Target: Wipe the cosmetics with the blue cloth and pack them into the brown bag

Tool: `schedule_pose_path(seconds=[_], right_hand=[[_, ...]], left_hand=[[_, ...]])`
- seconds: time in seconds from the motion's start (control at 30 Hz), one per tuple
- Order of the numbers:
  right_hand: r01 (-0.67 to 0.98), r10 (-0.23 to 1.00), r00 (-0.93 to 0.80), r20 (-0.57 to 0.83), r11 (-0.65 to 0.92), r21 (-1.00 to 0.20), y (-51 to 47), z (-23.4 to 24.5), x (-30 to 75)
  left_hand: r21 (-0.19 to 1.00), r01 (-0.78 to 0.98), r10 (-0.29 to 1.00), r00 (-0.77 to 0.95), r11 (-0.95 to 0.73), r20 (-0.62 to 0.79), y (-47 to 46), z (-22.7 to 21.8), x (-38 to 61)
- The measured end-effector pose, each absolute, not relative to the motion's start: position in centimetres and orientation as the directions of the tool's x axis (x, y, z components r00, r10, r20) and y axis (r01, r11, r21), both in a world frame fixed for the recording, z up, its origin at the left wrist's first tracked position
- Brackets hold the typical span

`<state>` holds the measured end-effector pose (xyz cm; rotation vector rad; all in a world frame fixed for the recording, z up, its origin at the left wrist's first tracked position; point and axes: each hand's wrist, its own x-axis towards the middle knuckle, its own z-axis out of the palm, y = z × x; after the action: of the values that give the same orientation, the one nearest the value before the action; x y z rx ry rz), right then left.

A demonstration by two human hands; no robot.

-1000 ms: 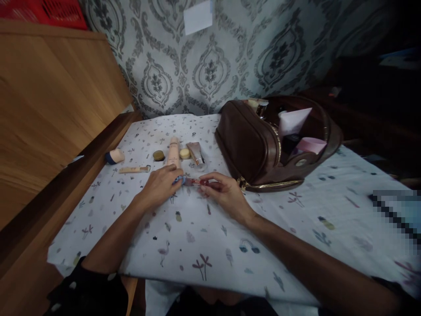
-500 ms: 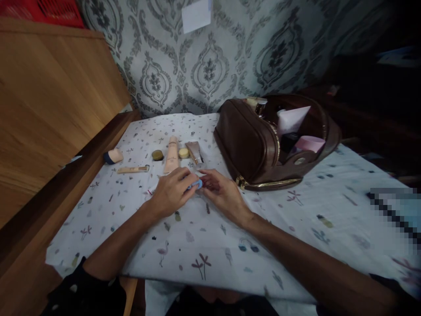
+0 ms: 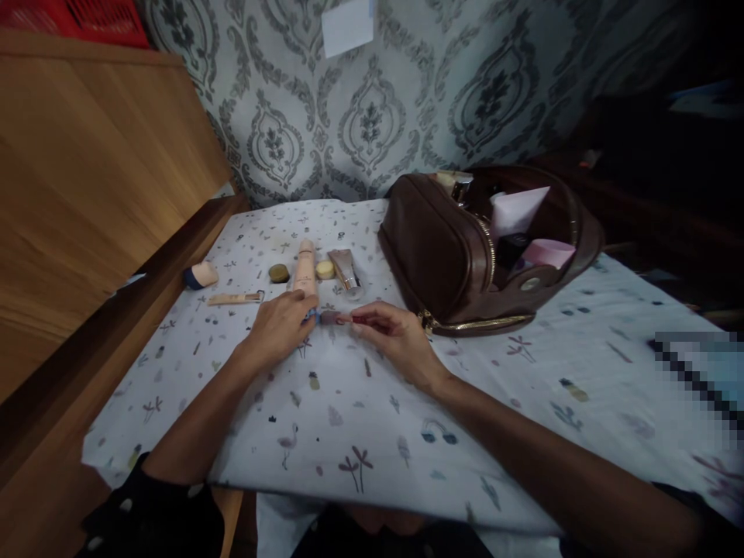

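Above the patterned cloth, my left hand (image 3: pixel 284 325) is closed around the blue end of a slim cosmetic item (image 3: pixel 330 318). My right hand (image 3: pixel 395 337) pinches its reddish end between thumb and fingers. A greyish-pink stretch shows between the hands; whether it is one piece or two parts drawn apart, I cannot tell. Just beyond my left hand lies a peach squeeze tube (image 3: pixel 304 267), its lower end partly covered by the fingers. Near it are a small cream-yellow pot (image 3: pixel 325 269), a dark olive-gold round pot (image 3: pixel 279 273) and a taupe tube with a silvery cap (image 3: pixel 344 267).
An unzipped brown leather bag (image 3: pixel 442 240) stands at right, holding pink and other items. To the left lie a slim beige stick (image 3: pixel 235 298) and a beige-and-navy piece (image 3: pixel 201 275). A wooden panel (image 3: pixel 105 147) rises on the left; a patterned wall (image 3: pixel 369 116) is behind.
My hands have moved apart, the left one leftward. More of the slim item now shows between them, and the taupe tube's cap is uncovered.
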<state>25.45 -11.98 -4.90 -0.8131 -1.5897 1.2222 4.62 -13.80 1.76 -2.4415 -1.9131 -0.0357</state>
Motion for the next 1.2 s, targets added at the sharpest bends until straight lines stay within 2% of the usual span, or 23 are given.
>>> schedule_pose_path(seconds=[0.1,0.2,0.27,0.33,0.5,0.67,0.77,0.83,0.93,1.1,1.2], right_hand=[[0.019,0.896,-0.311,0.317,0.340,-0.940,-12.0,-5.1,25.4],[0.067,0.889,-0.321,0.327,0.366,-0.928,-12.2,-5.2,25.4],[0.093,0.882,-0.326,0.340,0.388,-0.917,-12.3,-5.2,25.3],[0.133,0.876,-0.323,0.358,0.416,-0.899,-12.4,-5.1,25.3],[0.156,0.886,-0.300,0.354,0.411,-0.898,-12.3,-4.9,25.4],[-0.041,0.907,-0.377,0.187,0.185,-0.982,-12.4,-4.6,25.4],[-0.086,0.910,-0.384,0.153,0.129,-0.988,-12.3,-4.5,25.3],[-0.077,0.907,-0.385,0.170,0.152,-0.985,-12.2,-4.5,25.3],[-0.049,0.892,-0.391,0.228,0.227,-0.973,-12.3,-4.5,25.3],[0.025,0.881,-0.356,0.311,0.341,-0.940,-12.5,-4.8,25.3],[0.055,0.866,-0.361,0.346,0.391,-0.919,-12.6,-5.0,25.3]], left_hand=[[0.033,0.977,0.965,0.202,-0.211,0.168,-14.1,1.7,5.3],[0.105,0.921,0.880,0.318,-0.375,0.353,-14.7,1.2,6.1],[0.101,0.864,0.811,0.416,-0.494,0.412,-14.9,0.8,6.6],[0.074,0.853,0.803,0.453,-0.517,0.388,-15.0,0.5,6.8],[0.060,0.935,0.930,0.337,-0.348,0.145,-14.4,1.5,5.7],[0.036,0.964,0.964,0.264,-0.264,0.023,-13.9,2.5,4.6],[0.013,0.965,0.965,0.263,-0.263,0.004,-13.8,2.4,4.4],[-0.004,0.969,0.968,0.249,-0.249,0.024,-13.9,2.3,4.5],[0.007,0.970,0.960,0.239,-0.243,0.145,-14.2,2.0,5.0],[0.099,0.890,0.845,0.382,-0.446,0.373,-15.1,1.1,6.7],[0.090,0.871,0.838,0.431,-0.484,0.336,-15.2,1.0,7.0]])
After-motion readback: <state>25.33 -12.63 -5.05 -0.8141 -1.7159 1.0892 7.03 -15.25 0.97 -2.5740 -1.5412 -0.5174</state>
